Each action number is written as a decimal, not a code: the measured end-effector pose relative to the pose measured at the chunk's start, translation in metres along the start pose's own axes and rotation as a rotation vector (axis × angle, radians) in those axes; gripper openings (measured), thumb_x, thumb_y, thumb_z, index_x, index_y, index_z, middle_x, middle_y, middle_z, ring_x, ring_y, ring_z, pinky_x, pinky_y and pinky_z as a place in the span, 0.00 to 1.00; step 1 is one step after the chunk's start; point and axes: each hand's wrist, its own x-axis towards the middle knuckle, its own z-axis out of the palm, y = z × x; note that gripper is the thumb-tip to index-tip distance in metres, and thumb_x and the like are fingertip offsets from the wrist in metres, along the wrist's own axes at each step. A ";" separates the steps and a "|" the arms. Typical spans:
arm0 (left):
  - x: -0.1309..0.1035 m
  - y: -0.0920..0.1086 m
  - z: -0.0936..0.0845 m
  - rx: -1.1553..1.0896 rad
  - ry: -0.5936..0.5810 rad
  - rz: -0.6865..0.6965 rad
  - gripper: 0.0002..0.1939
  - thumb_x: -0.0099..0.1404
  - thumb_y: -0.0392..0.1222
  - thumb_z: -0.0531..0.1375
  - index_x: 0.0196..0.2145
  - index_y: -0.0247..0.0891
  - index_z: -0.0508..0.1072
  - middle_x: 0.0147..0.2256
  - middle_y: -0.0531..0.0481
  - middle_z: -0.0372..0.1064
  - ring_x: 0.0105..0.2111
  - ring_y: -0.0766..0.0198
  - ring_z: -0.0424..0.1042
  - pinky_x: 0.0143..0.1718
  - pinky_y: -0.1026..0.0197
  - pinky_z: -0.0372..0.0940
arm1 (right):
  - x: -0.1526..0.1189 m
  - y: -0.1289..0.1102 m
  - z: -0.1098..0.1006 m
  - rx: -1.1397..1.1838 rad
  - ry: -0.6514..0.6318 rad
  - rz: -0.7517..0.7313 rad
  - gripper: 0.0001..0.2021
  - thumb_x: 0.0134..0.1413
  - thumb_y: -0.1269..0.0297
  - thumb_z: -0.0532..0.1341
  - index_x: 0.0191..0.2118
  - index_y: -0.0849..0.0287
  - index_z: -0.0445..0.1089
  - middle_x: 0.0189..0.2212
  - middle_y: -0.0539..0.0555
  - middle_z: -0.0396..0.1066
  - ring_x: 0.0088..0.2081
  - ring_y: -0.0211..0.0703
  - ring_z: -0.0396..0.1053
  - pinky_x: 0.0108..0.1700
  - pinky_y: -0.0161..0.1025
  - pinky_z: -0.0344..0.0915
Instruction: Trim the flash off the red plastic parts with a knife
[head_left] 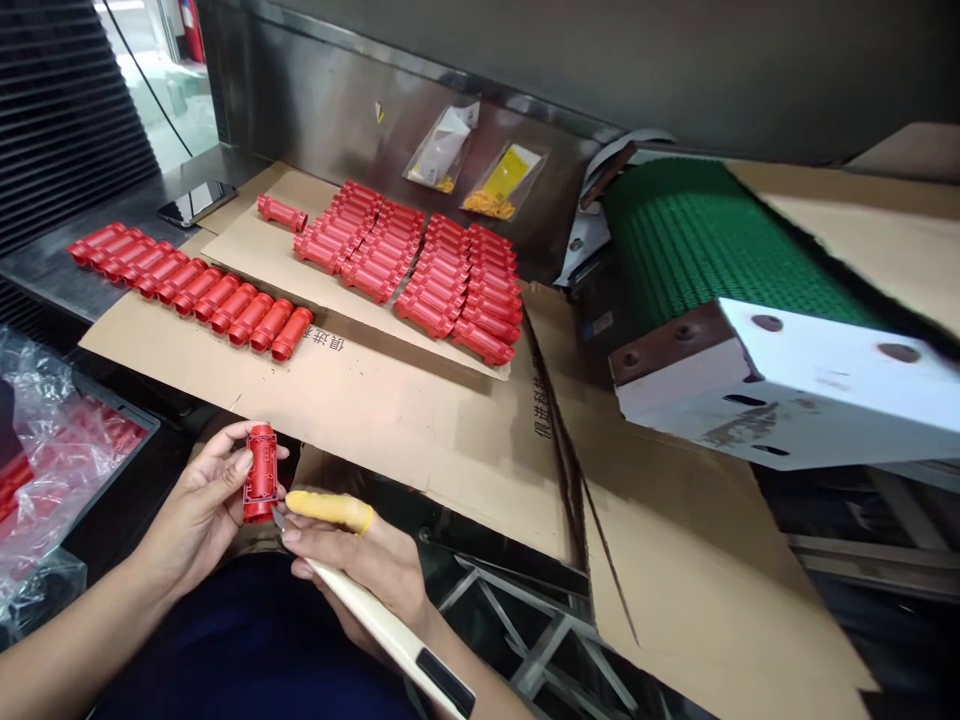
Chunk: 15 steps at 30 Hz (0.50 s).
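Observation:
In my left hand (206,500) is a red plastic tube part (261,470), held upright between thumb and fingers above my lap. My right hand (367,560) grips a knife with a long cream handle (375,620), and its small dark blade points at the lower end of the tube part. A yellow finger cot (330,508) covers one finger of that hand. Beyond my hands, a slanting row of similar red tube parts (217,300) lies on cardboard (375,430). Farther back, several packed columns of red parts (420,265) rest on a raised cardboard sheet.
On the right stands a conveyor with a green belt (720,240) and a white metal end (840,390). Two clear bags with yellow pieces (491,195) are at the metal back panel. A phone (196,203) lies at left, above a plastic-lined bin (97,450) of red parts.

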 end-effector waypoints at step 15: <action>0.007 -0.002 0.003 -0.047 -0.164 -0.297 0.18 0.66 0.46 0.69 0.50 0.35 0.82 0.33 0.40 0.79 0.18 0.71 0.68 0.14 0.74 0.52 | 0.007 0.012 0.011 0.121 -0.033 -0.139 0.25 0.67 0.77 0.68 0.65 0.52 0.74 0.52 0.59 0.82 0.51 0.51 0.82 0.54 0.48 0.83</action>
